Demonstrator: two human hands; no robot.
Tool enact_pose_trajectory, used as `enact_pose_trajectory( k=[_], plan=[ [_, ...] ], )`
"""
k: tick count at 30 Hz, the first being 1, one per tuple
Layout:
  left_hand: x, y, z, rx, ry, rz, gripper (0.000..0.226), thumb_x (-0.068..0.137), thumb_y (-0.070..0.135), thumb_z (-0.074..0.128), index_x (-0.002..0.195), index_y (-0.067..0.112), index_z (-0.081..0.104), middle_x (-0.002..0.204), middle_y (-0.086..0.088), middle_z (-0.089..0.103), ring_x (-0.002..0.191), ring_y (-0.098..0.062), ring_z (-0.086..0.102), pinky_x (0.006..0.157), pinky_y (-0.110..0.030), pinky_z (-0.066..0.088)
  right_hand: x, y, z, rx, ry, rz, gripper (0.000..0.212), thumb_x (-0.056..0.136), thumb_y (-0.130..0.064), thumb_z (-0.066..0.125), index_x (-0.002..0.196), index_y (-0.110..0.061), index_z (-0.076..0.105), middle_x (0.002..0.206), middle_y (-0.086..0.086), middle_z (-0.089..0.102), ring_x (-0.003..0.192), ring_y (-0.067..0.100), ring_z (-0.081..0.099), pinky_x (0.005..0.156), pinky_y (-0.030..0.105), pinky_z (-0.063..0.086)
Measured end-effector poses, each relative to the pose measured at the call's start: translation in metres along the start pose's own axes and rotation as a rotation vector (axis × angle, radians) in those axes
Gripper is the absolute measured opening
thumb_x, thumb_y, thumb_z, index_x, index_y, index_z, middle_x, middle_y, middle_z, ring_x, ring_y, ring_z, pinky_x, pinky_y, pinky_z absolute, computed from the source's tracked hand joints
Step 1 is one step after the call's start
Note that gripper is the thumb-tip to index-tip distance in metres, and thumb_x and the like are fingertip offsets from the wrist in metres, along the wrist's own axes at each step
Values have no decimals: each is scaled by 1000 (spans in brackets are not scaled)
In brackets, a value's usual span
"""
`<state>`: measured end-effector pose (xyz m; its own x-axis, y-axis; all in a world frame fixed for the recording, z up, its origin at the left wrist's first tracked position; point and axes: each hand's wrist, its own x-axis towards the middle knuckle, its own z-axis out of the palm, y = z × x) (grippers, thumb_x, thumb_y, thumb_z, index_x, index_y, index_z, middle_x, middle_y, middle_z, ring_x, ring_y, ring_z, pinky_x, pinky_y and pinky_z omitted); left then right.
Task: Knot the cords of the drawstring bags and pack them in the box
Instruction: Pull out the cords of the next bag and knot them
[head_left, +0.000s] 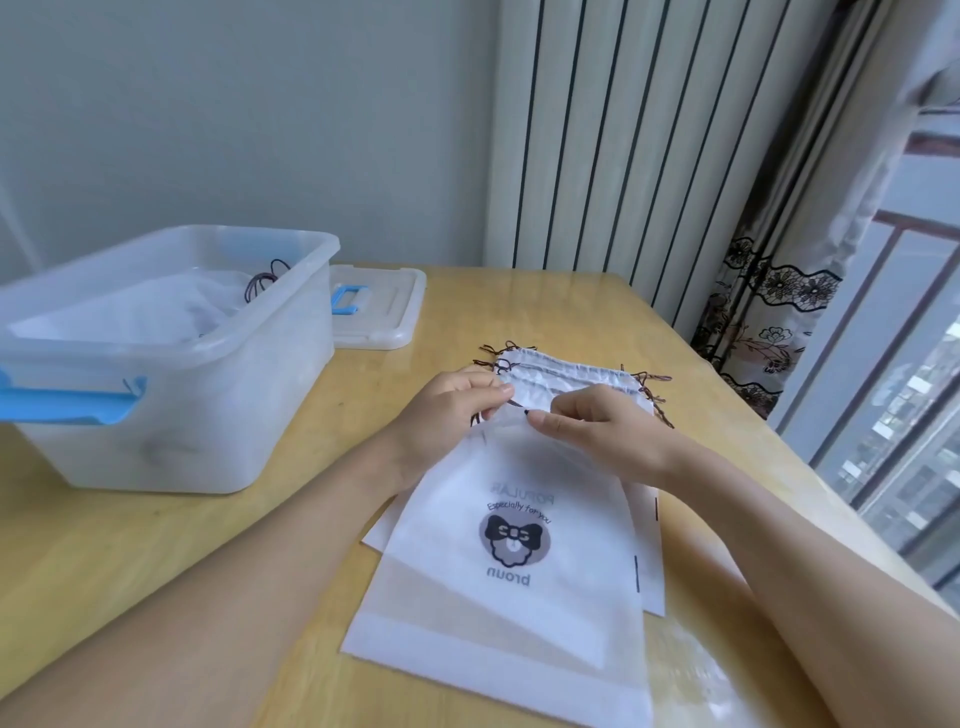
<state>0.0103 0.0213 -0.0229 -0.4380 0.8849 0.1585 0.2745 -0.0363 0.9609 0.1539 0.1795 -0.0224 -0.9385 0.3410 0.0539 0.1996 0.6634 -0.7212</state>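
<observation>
Head view, sweeping left to right: at nine o'clock I see the translucent box (171, 358) standing on the desk (156, 561), blue latch handle (67, 405) on its near end. Packed white bags (156, 312) lie inside it, with dark cords looping up near its far right corner. Just beyond the box, toward eleven o'clock, its lid (376, 306) lies flat on the desk with a blue handle of its own.

At the centre, a stack of white drawstring bags (498, 639) lies fanned out, openings pointing to twelve o'clock. On the top bag (519, 519) I can read a printed bear with a bow and some lettering. Dark brown cord ends stick out at both sides of the gathered tops.

My left hand (447, 415) sits at the top bag's left corner, fingers curled and pinching the dark cord (514, 404) there. My right hand (587, 421) is just beside it, fingers bent in, pinching the cord's free end close to the left hand. I cannot tell whether a knot is formed.

At three o'clock a curtain (769, 312) with a floral lace border hangs beside the window (904, 395).
</observation>
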Motion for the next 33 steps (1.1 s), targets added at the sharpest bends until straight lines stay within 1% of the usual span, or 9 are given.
enact_pose_trajectory(
  k=[3,8,11,15,19,22,26,29,33],
  plan=[
    [-4,6,-2,-143,-51,-41,35,102,14,47,90,-18,56,69,21,64,63,8,55,71,-28,33,-2,-3,-2,129,-54,33,57,102,-46,54,66,-7,35,61,4,23,53,18,18,48,28,16],
    [-7,12,0,-359,-112,-71,38,103,22,47,70,7,59,87,-11,71,70,-13,64,74,-27,47,-2,-2,-1,275,-104,39,47,107,-27,51,63,-14,38,58,-1,28,50,14,21,48,25,21],
    [-7,8,6,-158,-39,-24,34,103,29,49,80,10,66,82,-8,70,80,-9,65,85,-23,44,0,1,3,70,-9,-54,40,102,-30,59,74,-2,59,68,1,54,58,18,44,58,31,37],
    [-6,3,5,-146,-21,-60,30,102,30,52,99,9,74,86,-2,72,90,-23,59,93,-37,41,-2,-2,5,-293,221,-278,32,102,-28,58,73,-18,65,101,-5,66,95,9,57,87,19,41],
    [-6,5,3,-147,-24,-82,29,104,29,50,103,14,75,90,-1,73,91,-29,50,86,-44,33,-4,-8,5,-225,308,-251,41,106,-27,50,70,-7,50,67,11,52,62,16,41,62,33,35],
    [-5,3,5,-107,-43,-68,30,105,29,49,101,17,76,85,1,69,90,-19,55,93,-35,34,-6,-16,9,-72,321,-208,44,107,-30,48,72,-3,45,61,2,38,59,15,35,57,39,35],
    [-6,4,7,-166,-60,-62,40,97,38,56,101,1,73,72,2,61,75,-6,59,89,-27,38,-9,-25,8,86,379,-188,42,105,-28,52,72,-4,50,52,-13,31,48,9,27,46,22,25],
    [-5,2,6,-137,-81,-32,55,94,39,56,107,-13,65,70,6,60,74,-4,58,91,-27,36,-13,-25,5,84,372,-221,23,101,-27,61,83,-12,64,49,-10,32,47,13,25,44,22,24],
    [-8,6,8,-95,-139,-23,36,105,22,46,86,-2,65,72,6,57,76,-5,55,86,-19,38,-16,-26,1,33,282,-273,12,92,-27,75,104,-23,76,51,-6,24,49,15,21,47,24,22]
  ],
)
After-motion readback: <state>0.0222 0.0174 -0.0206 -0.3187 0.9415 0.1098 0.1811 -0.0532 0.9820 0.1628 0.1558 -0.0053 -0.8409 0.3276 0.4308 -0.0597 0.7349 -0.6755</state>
